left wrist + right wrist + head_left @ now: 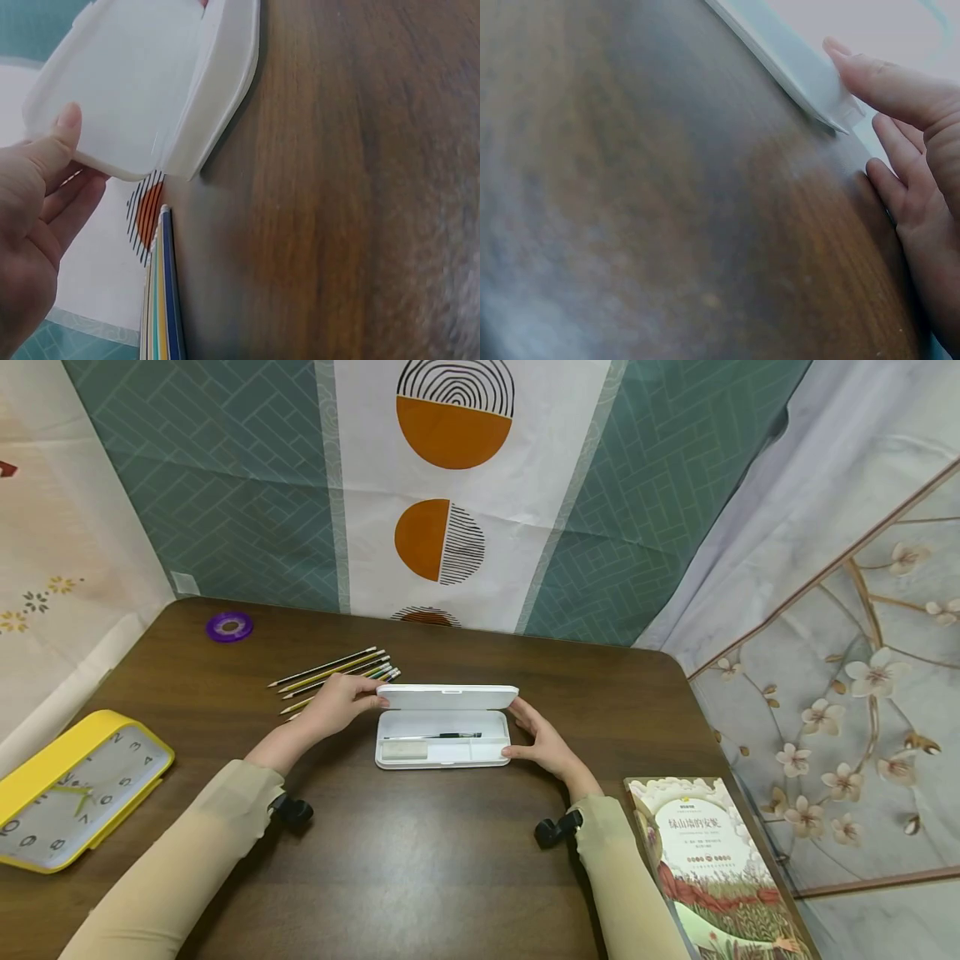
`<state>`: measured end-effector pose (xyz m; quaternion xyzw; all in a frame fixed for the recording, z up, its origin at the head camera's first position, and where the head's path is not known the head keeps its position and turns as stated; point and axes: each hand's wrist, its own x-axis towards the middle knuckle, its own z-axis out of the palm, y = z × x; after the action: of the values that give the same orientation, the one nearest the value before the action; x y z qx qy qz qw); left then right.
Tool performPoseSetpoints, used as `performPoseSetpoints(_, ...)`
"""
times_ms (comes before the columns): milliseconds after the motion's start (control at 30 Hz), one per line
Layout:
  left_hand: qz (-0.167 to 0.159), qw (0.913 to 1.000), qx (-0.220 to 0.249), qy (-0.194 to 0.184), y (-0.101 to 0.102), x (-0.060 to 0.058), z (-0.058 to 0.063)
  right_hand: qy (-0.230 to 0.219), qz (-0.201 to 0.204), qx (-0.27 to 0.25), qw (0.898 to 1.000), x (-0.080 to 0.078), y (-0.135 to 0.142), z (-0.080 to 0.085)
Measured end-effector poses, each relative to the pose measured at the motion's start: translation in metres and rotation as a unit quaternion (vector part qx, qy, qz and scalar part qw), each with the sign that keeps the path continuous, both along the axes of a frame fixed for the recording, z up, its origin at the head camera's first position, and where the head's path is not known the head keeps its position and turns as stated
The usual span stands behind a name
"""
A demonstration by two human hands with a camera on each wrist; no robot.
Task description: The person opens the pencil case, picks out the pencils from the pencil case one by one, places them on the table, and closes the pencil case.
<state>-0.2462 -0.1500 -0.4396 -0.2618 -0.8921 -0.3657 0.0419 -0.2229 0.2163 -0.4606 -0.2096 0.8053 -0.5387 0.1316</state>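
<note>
A white pencil case (442, 763) lies on the table with its lid (448, 697) raised on the far side. Inside the base are a slim pen (459, 736) with a dark section and a pale, block-like eraser (404, 750). At the lid's left end, my left hand (330, 706) pinches the edge, thumb on the inner face and fingers behind, as the left wrist view shows. My right hand (550, 746) holds the case's right end, its thumb (889, 82) at the base's side wall and its fingers reaching back toward the lid.
Several pencils (324, 673) lie beside my left hand. A purple ring-shaped item (229, 627) sits at the back left. On the left stands a yellow clock (82, 793); a book (712, 860) lies on the right. Patterned cloth (465, 552) hangs behind the table.
</note>
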Motion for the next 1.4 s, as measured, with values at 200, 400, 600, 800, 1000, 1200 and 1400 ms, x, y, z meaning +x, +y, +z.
performPoseSetpoints(200,-0.016,0.9998,-0.007,-0.006,-0.003,0.004,0.002,0.013,0.003,0.011,1.000,0.002,-0.002,0.003)
performPoseSetpoints(400,-0.026,0.9993,-0.008,-0.026,-0.004,0.005,0.001,0.024,0.011,0.001,1.000,-0.002,0.001,-0.009)
performPoseSetpoints(600,-0.038,0.9976,-0.005,-0.057,-0.006,0.009,0.000,0.035,0.025,-0.011,0.999,-0.012,0.008,-0.030)
performPoseSetpoints(800,-0.055,0.9976,-0.004,-0.043,-0.005,0.012,-0.001,0.007,0.043,-0.073,0.996,-0.010,0.013,-0.023)
performPoseSetpoints(1000,-0.055,0.9979,-0.012,-0.032,-0.007,0.015,-0.002,-0.014,0.039,-0.091,0.995,-0.010,0.014,-0.011)
performPoseSetpoints(1200,-0.063,0.9962,-0.030,-0.052,-0.008,0.019,0.000,-0.030,0.033,-0.058,0.997,-0.011,0.014,-0.010)
performPoseSetpoints(1400,-0.085,0.9946,-0.022,-0.056,-0.010,0.025,0.003,-0.022,0.031,-0.055,0.998,-0.009,0.015,-0.012)
